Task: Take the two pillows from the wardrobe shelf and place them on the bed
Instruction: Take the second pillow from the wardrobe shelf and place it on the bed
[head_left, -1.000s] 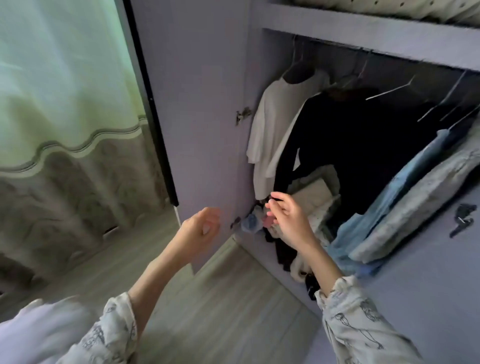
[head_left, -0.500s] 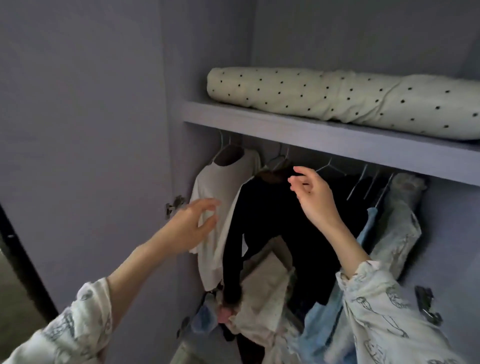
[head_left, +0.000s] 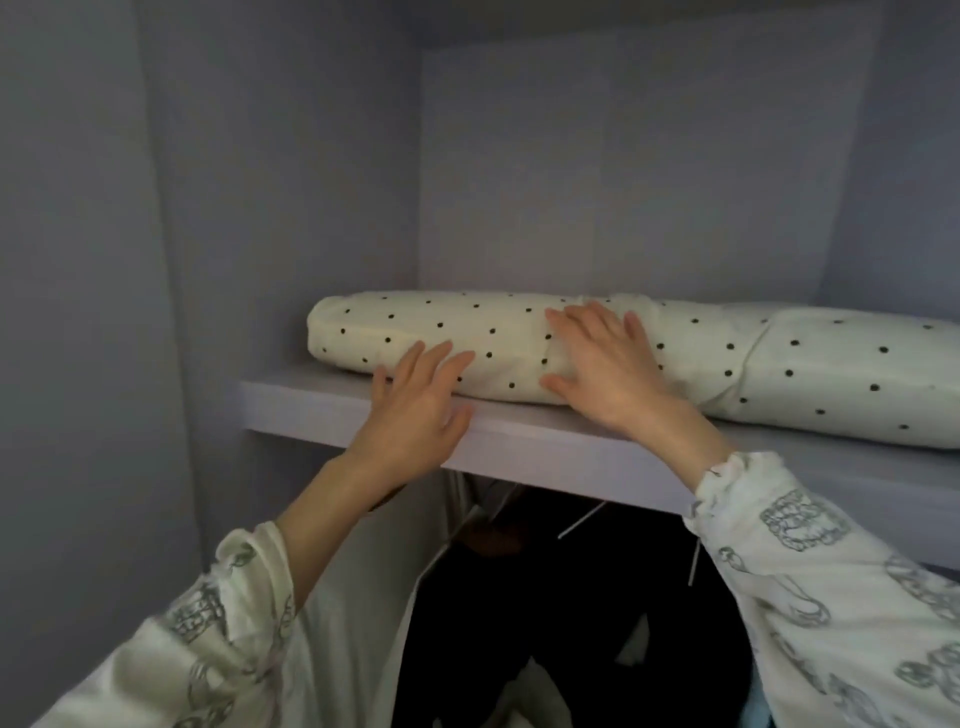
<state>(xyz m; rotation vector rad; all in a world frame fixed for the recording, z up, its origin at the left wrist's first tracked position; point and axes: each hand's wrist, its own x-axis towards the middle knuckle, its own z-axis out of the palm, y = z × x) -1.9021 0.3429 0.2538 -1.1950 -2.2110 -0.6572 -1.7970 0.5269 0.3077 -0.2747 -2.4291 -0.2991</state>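
step: grabbing pillow number one, basically. Nothing has left the wardrobe shelf (head_left: 571, 441) yet, so I'd call the task barely started.

left pillow (head_left: 441, 338): cream with black dots, lying long-ways along the front of the shelf, left end near the wardrobe side wall.

right pillow (head_left: 831, 374): same fabric, butted up against the first one's right end and running out of frame. Both sit flat on the shelf.

left hand (head_left: 415, 410): fingers spread, fingertips on the lower front of the left pillow, palm over the shelf edge. Not closed on anything.

right hand (head_left: 608, 364): also splayed open, lying flat on the pillow close to where the two meet, thumb down by the bottom seam. Resting, not gripping.

below: hanging clothes (head_left: 545, 597) under the shelf, dark stuff and something white, out of the way.

bed: not in view, so I can't say where it lies.

next move: I reckon the hands need to curl round or under the left pillow and drag it forward off the edge. It's soft and long, so it'll probably sag; two spaced grips make sense.

watch out: the right hand is close to the join, so it might tug the second pillow along too.
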